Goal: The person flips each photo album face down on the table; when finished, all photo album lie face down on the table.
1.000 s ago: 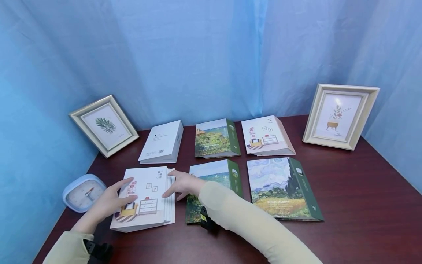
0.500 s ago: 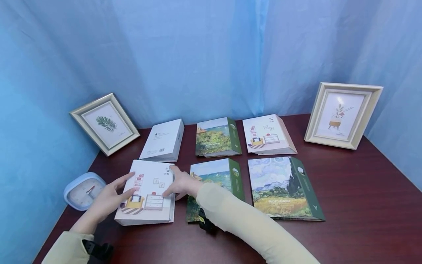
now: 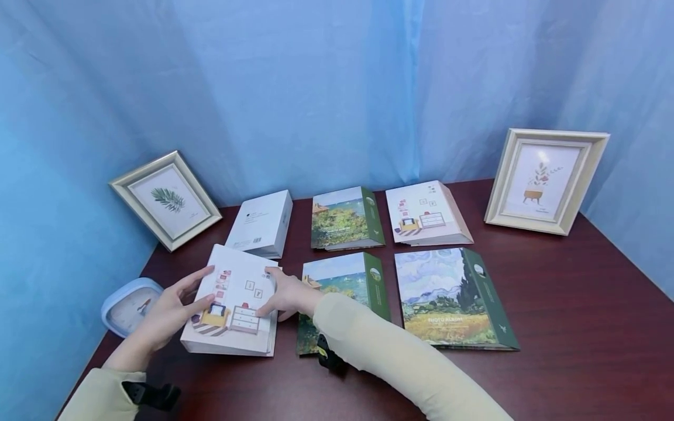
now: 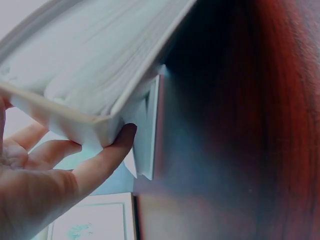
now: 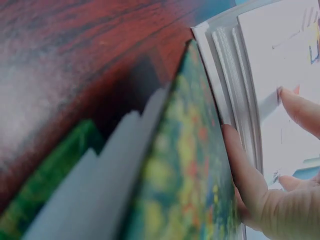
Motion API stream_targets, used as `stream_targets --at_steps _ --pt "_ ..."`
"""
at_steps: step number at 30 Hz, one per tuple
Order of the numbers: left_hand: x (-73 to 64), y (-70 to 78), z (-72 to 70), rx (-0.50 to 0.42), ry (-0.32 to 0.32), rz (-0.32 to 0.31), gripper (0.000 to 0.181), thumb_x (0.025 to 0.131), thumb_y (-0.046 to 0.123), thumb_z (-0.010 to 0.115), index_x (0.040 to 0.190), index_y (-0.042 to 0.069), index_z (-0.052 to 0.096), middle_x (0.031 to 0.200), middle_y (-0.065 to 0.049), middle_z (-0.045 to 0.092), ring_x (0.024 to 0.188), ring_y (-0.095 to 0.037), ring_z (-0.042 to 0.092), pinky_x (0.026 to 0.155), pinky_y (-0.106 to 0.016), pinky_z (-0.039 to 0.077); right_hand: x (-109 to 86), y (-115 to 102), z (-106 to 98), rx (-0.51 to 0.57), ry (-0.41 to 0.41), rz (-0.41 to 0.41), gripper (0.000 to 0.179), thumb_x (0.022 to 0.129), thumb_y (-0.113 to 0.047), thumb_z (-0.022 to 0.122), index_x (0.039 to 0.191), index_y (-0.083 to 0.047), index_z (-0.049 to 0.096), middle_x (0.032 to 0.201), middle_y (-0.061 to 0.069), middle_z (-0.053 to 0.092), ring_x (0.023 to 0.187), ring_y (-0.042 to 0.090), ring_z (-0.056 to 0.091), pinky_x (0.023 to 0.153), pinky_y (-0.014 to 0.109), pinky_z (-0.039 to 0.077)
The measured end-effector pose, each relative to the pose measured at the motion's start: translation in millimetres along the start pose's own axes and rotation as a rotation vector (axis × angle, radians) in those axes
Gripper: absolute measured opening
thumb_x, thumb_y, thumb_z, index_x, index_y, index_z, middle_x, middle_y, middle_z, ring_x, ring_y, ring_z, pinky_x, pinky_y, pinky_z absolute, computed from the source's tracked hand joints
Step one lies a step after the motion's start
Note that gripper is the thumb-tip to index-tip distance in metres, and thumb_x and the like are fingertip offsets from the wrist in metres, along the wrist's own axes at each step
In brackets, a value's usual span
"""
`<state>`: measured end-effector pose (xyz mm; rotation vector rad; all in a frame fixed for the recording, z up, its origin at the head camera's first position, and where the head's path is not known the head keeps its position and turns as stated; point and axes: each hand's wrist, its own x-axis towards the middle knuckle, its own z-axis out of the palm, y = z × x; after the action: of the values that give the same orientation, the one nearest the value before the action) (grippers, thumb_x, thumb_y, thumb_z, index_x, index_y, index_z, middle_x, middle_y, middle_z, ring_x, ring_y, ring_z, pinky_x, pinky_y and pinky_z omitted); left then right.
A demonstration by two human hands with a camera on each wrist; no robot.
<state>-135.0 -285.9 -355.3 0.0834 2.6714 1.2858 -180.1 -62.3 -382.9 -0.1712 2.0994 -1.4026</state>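
A white photo album with a drawn armchair and dresser on its cover lies at the front left. My left hand grips its left, spine side, which is tilted up off the table; in the left wrist view fingertips sit under the lower corner. From the right, my right hand holds the page edge, thumb and a finger spread along it. The right wrist view has one fingertip on the white cover and another against the page edges. Right beside that hand lies a seaside-painting album, partly hidden by the sleeve.
Behind stand a white album, a seaside album and another armchair album in a row. A wheat-field album lies right of centre. Picture frames stand at both back corners; a blue clock is by my left forearm.
The held album's cover has shifted right over its fanned pages, and its spine side has risen. Its far edge now overlaps the white album behind. Both hands moved slightly with it.
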Motion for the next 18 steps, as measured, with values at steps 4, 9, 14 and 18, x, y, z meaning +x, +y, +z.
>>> stream_targets --at_steps 4,9,14,18 --pt "-2.3 3.2 -4.2 -0.019 -0.007 0.006 0.067 0.094 0.025 0.060 0.150 0.008 0.027 0.148 -0.028 0.030 0.125 -0.042 0.042 0.078 -0.014 0.044 -1.2 -1.4 1.1 -0.013 -0.003 -0.010 0.089 0.077 -0.010 0.079 0.149 -0.023 0.028 0.147 0.021 0.025 0.095 0.025 0.058 0.068 0.038 0.058" --pt "-5.3 8.2 -9.5 -0.039 -0.012 0.014 0.066 0.094 0.022 0.060 0.150 0.006 0.026 0.149 -0.029 0.028 0.127 -0.045 0.040 0.076 -0.012 0.045 -2.9 -2.3 4.0 -0.042 -0.001 -0.039 0.089 0.076 -0.013 0.080 0.149 -0.023 0.029 0.142 0.021 0.035 0.095 0.024 0.058 0.067 0.037 0.058" --pt "-8.4 14.5 -12.3 -0.015 -0.004 0.050 0.065 0.094 0.019 0.060 0.149 0.005 0.028 0.146 -0.030 0.033 0.119 -0.040 0.046 0.073 -0.017 0.048 -0.5 -0.6 7.8 -0.105 0.019 -0.076 0.090 0.075 -0.015 0.081 0.148 -0.021 0.030 0.129 0.018 0.049 0.088 0.020 0.058 0.061 0.034 0.056" --pt "-10.9 19.9 -13.7 0.044 0.002 0.084 0.064 0.094 0.018 0.061 0.148 0.004 0.030 0.142 -0.031 0.038 0.116 -0.040 0.049 0.072 -0.019 0.049 1.2 1.2 9.3 -0.160 0.024 -0.099 0.090 0.074 -0.017 0.082 0.148 -0.020 0.030 0.128 0.016 0.052 0.089 0.019 0.056 0.059 0.031 0.053"
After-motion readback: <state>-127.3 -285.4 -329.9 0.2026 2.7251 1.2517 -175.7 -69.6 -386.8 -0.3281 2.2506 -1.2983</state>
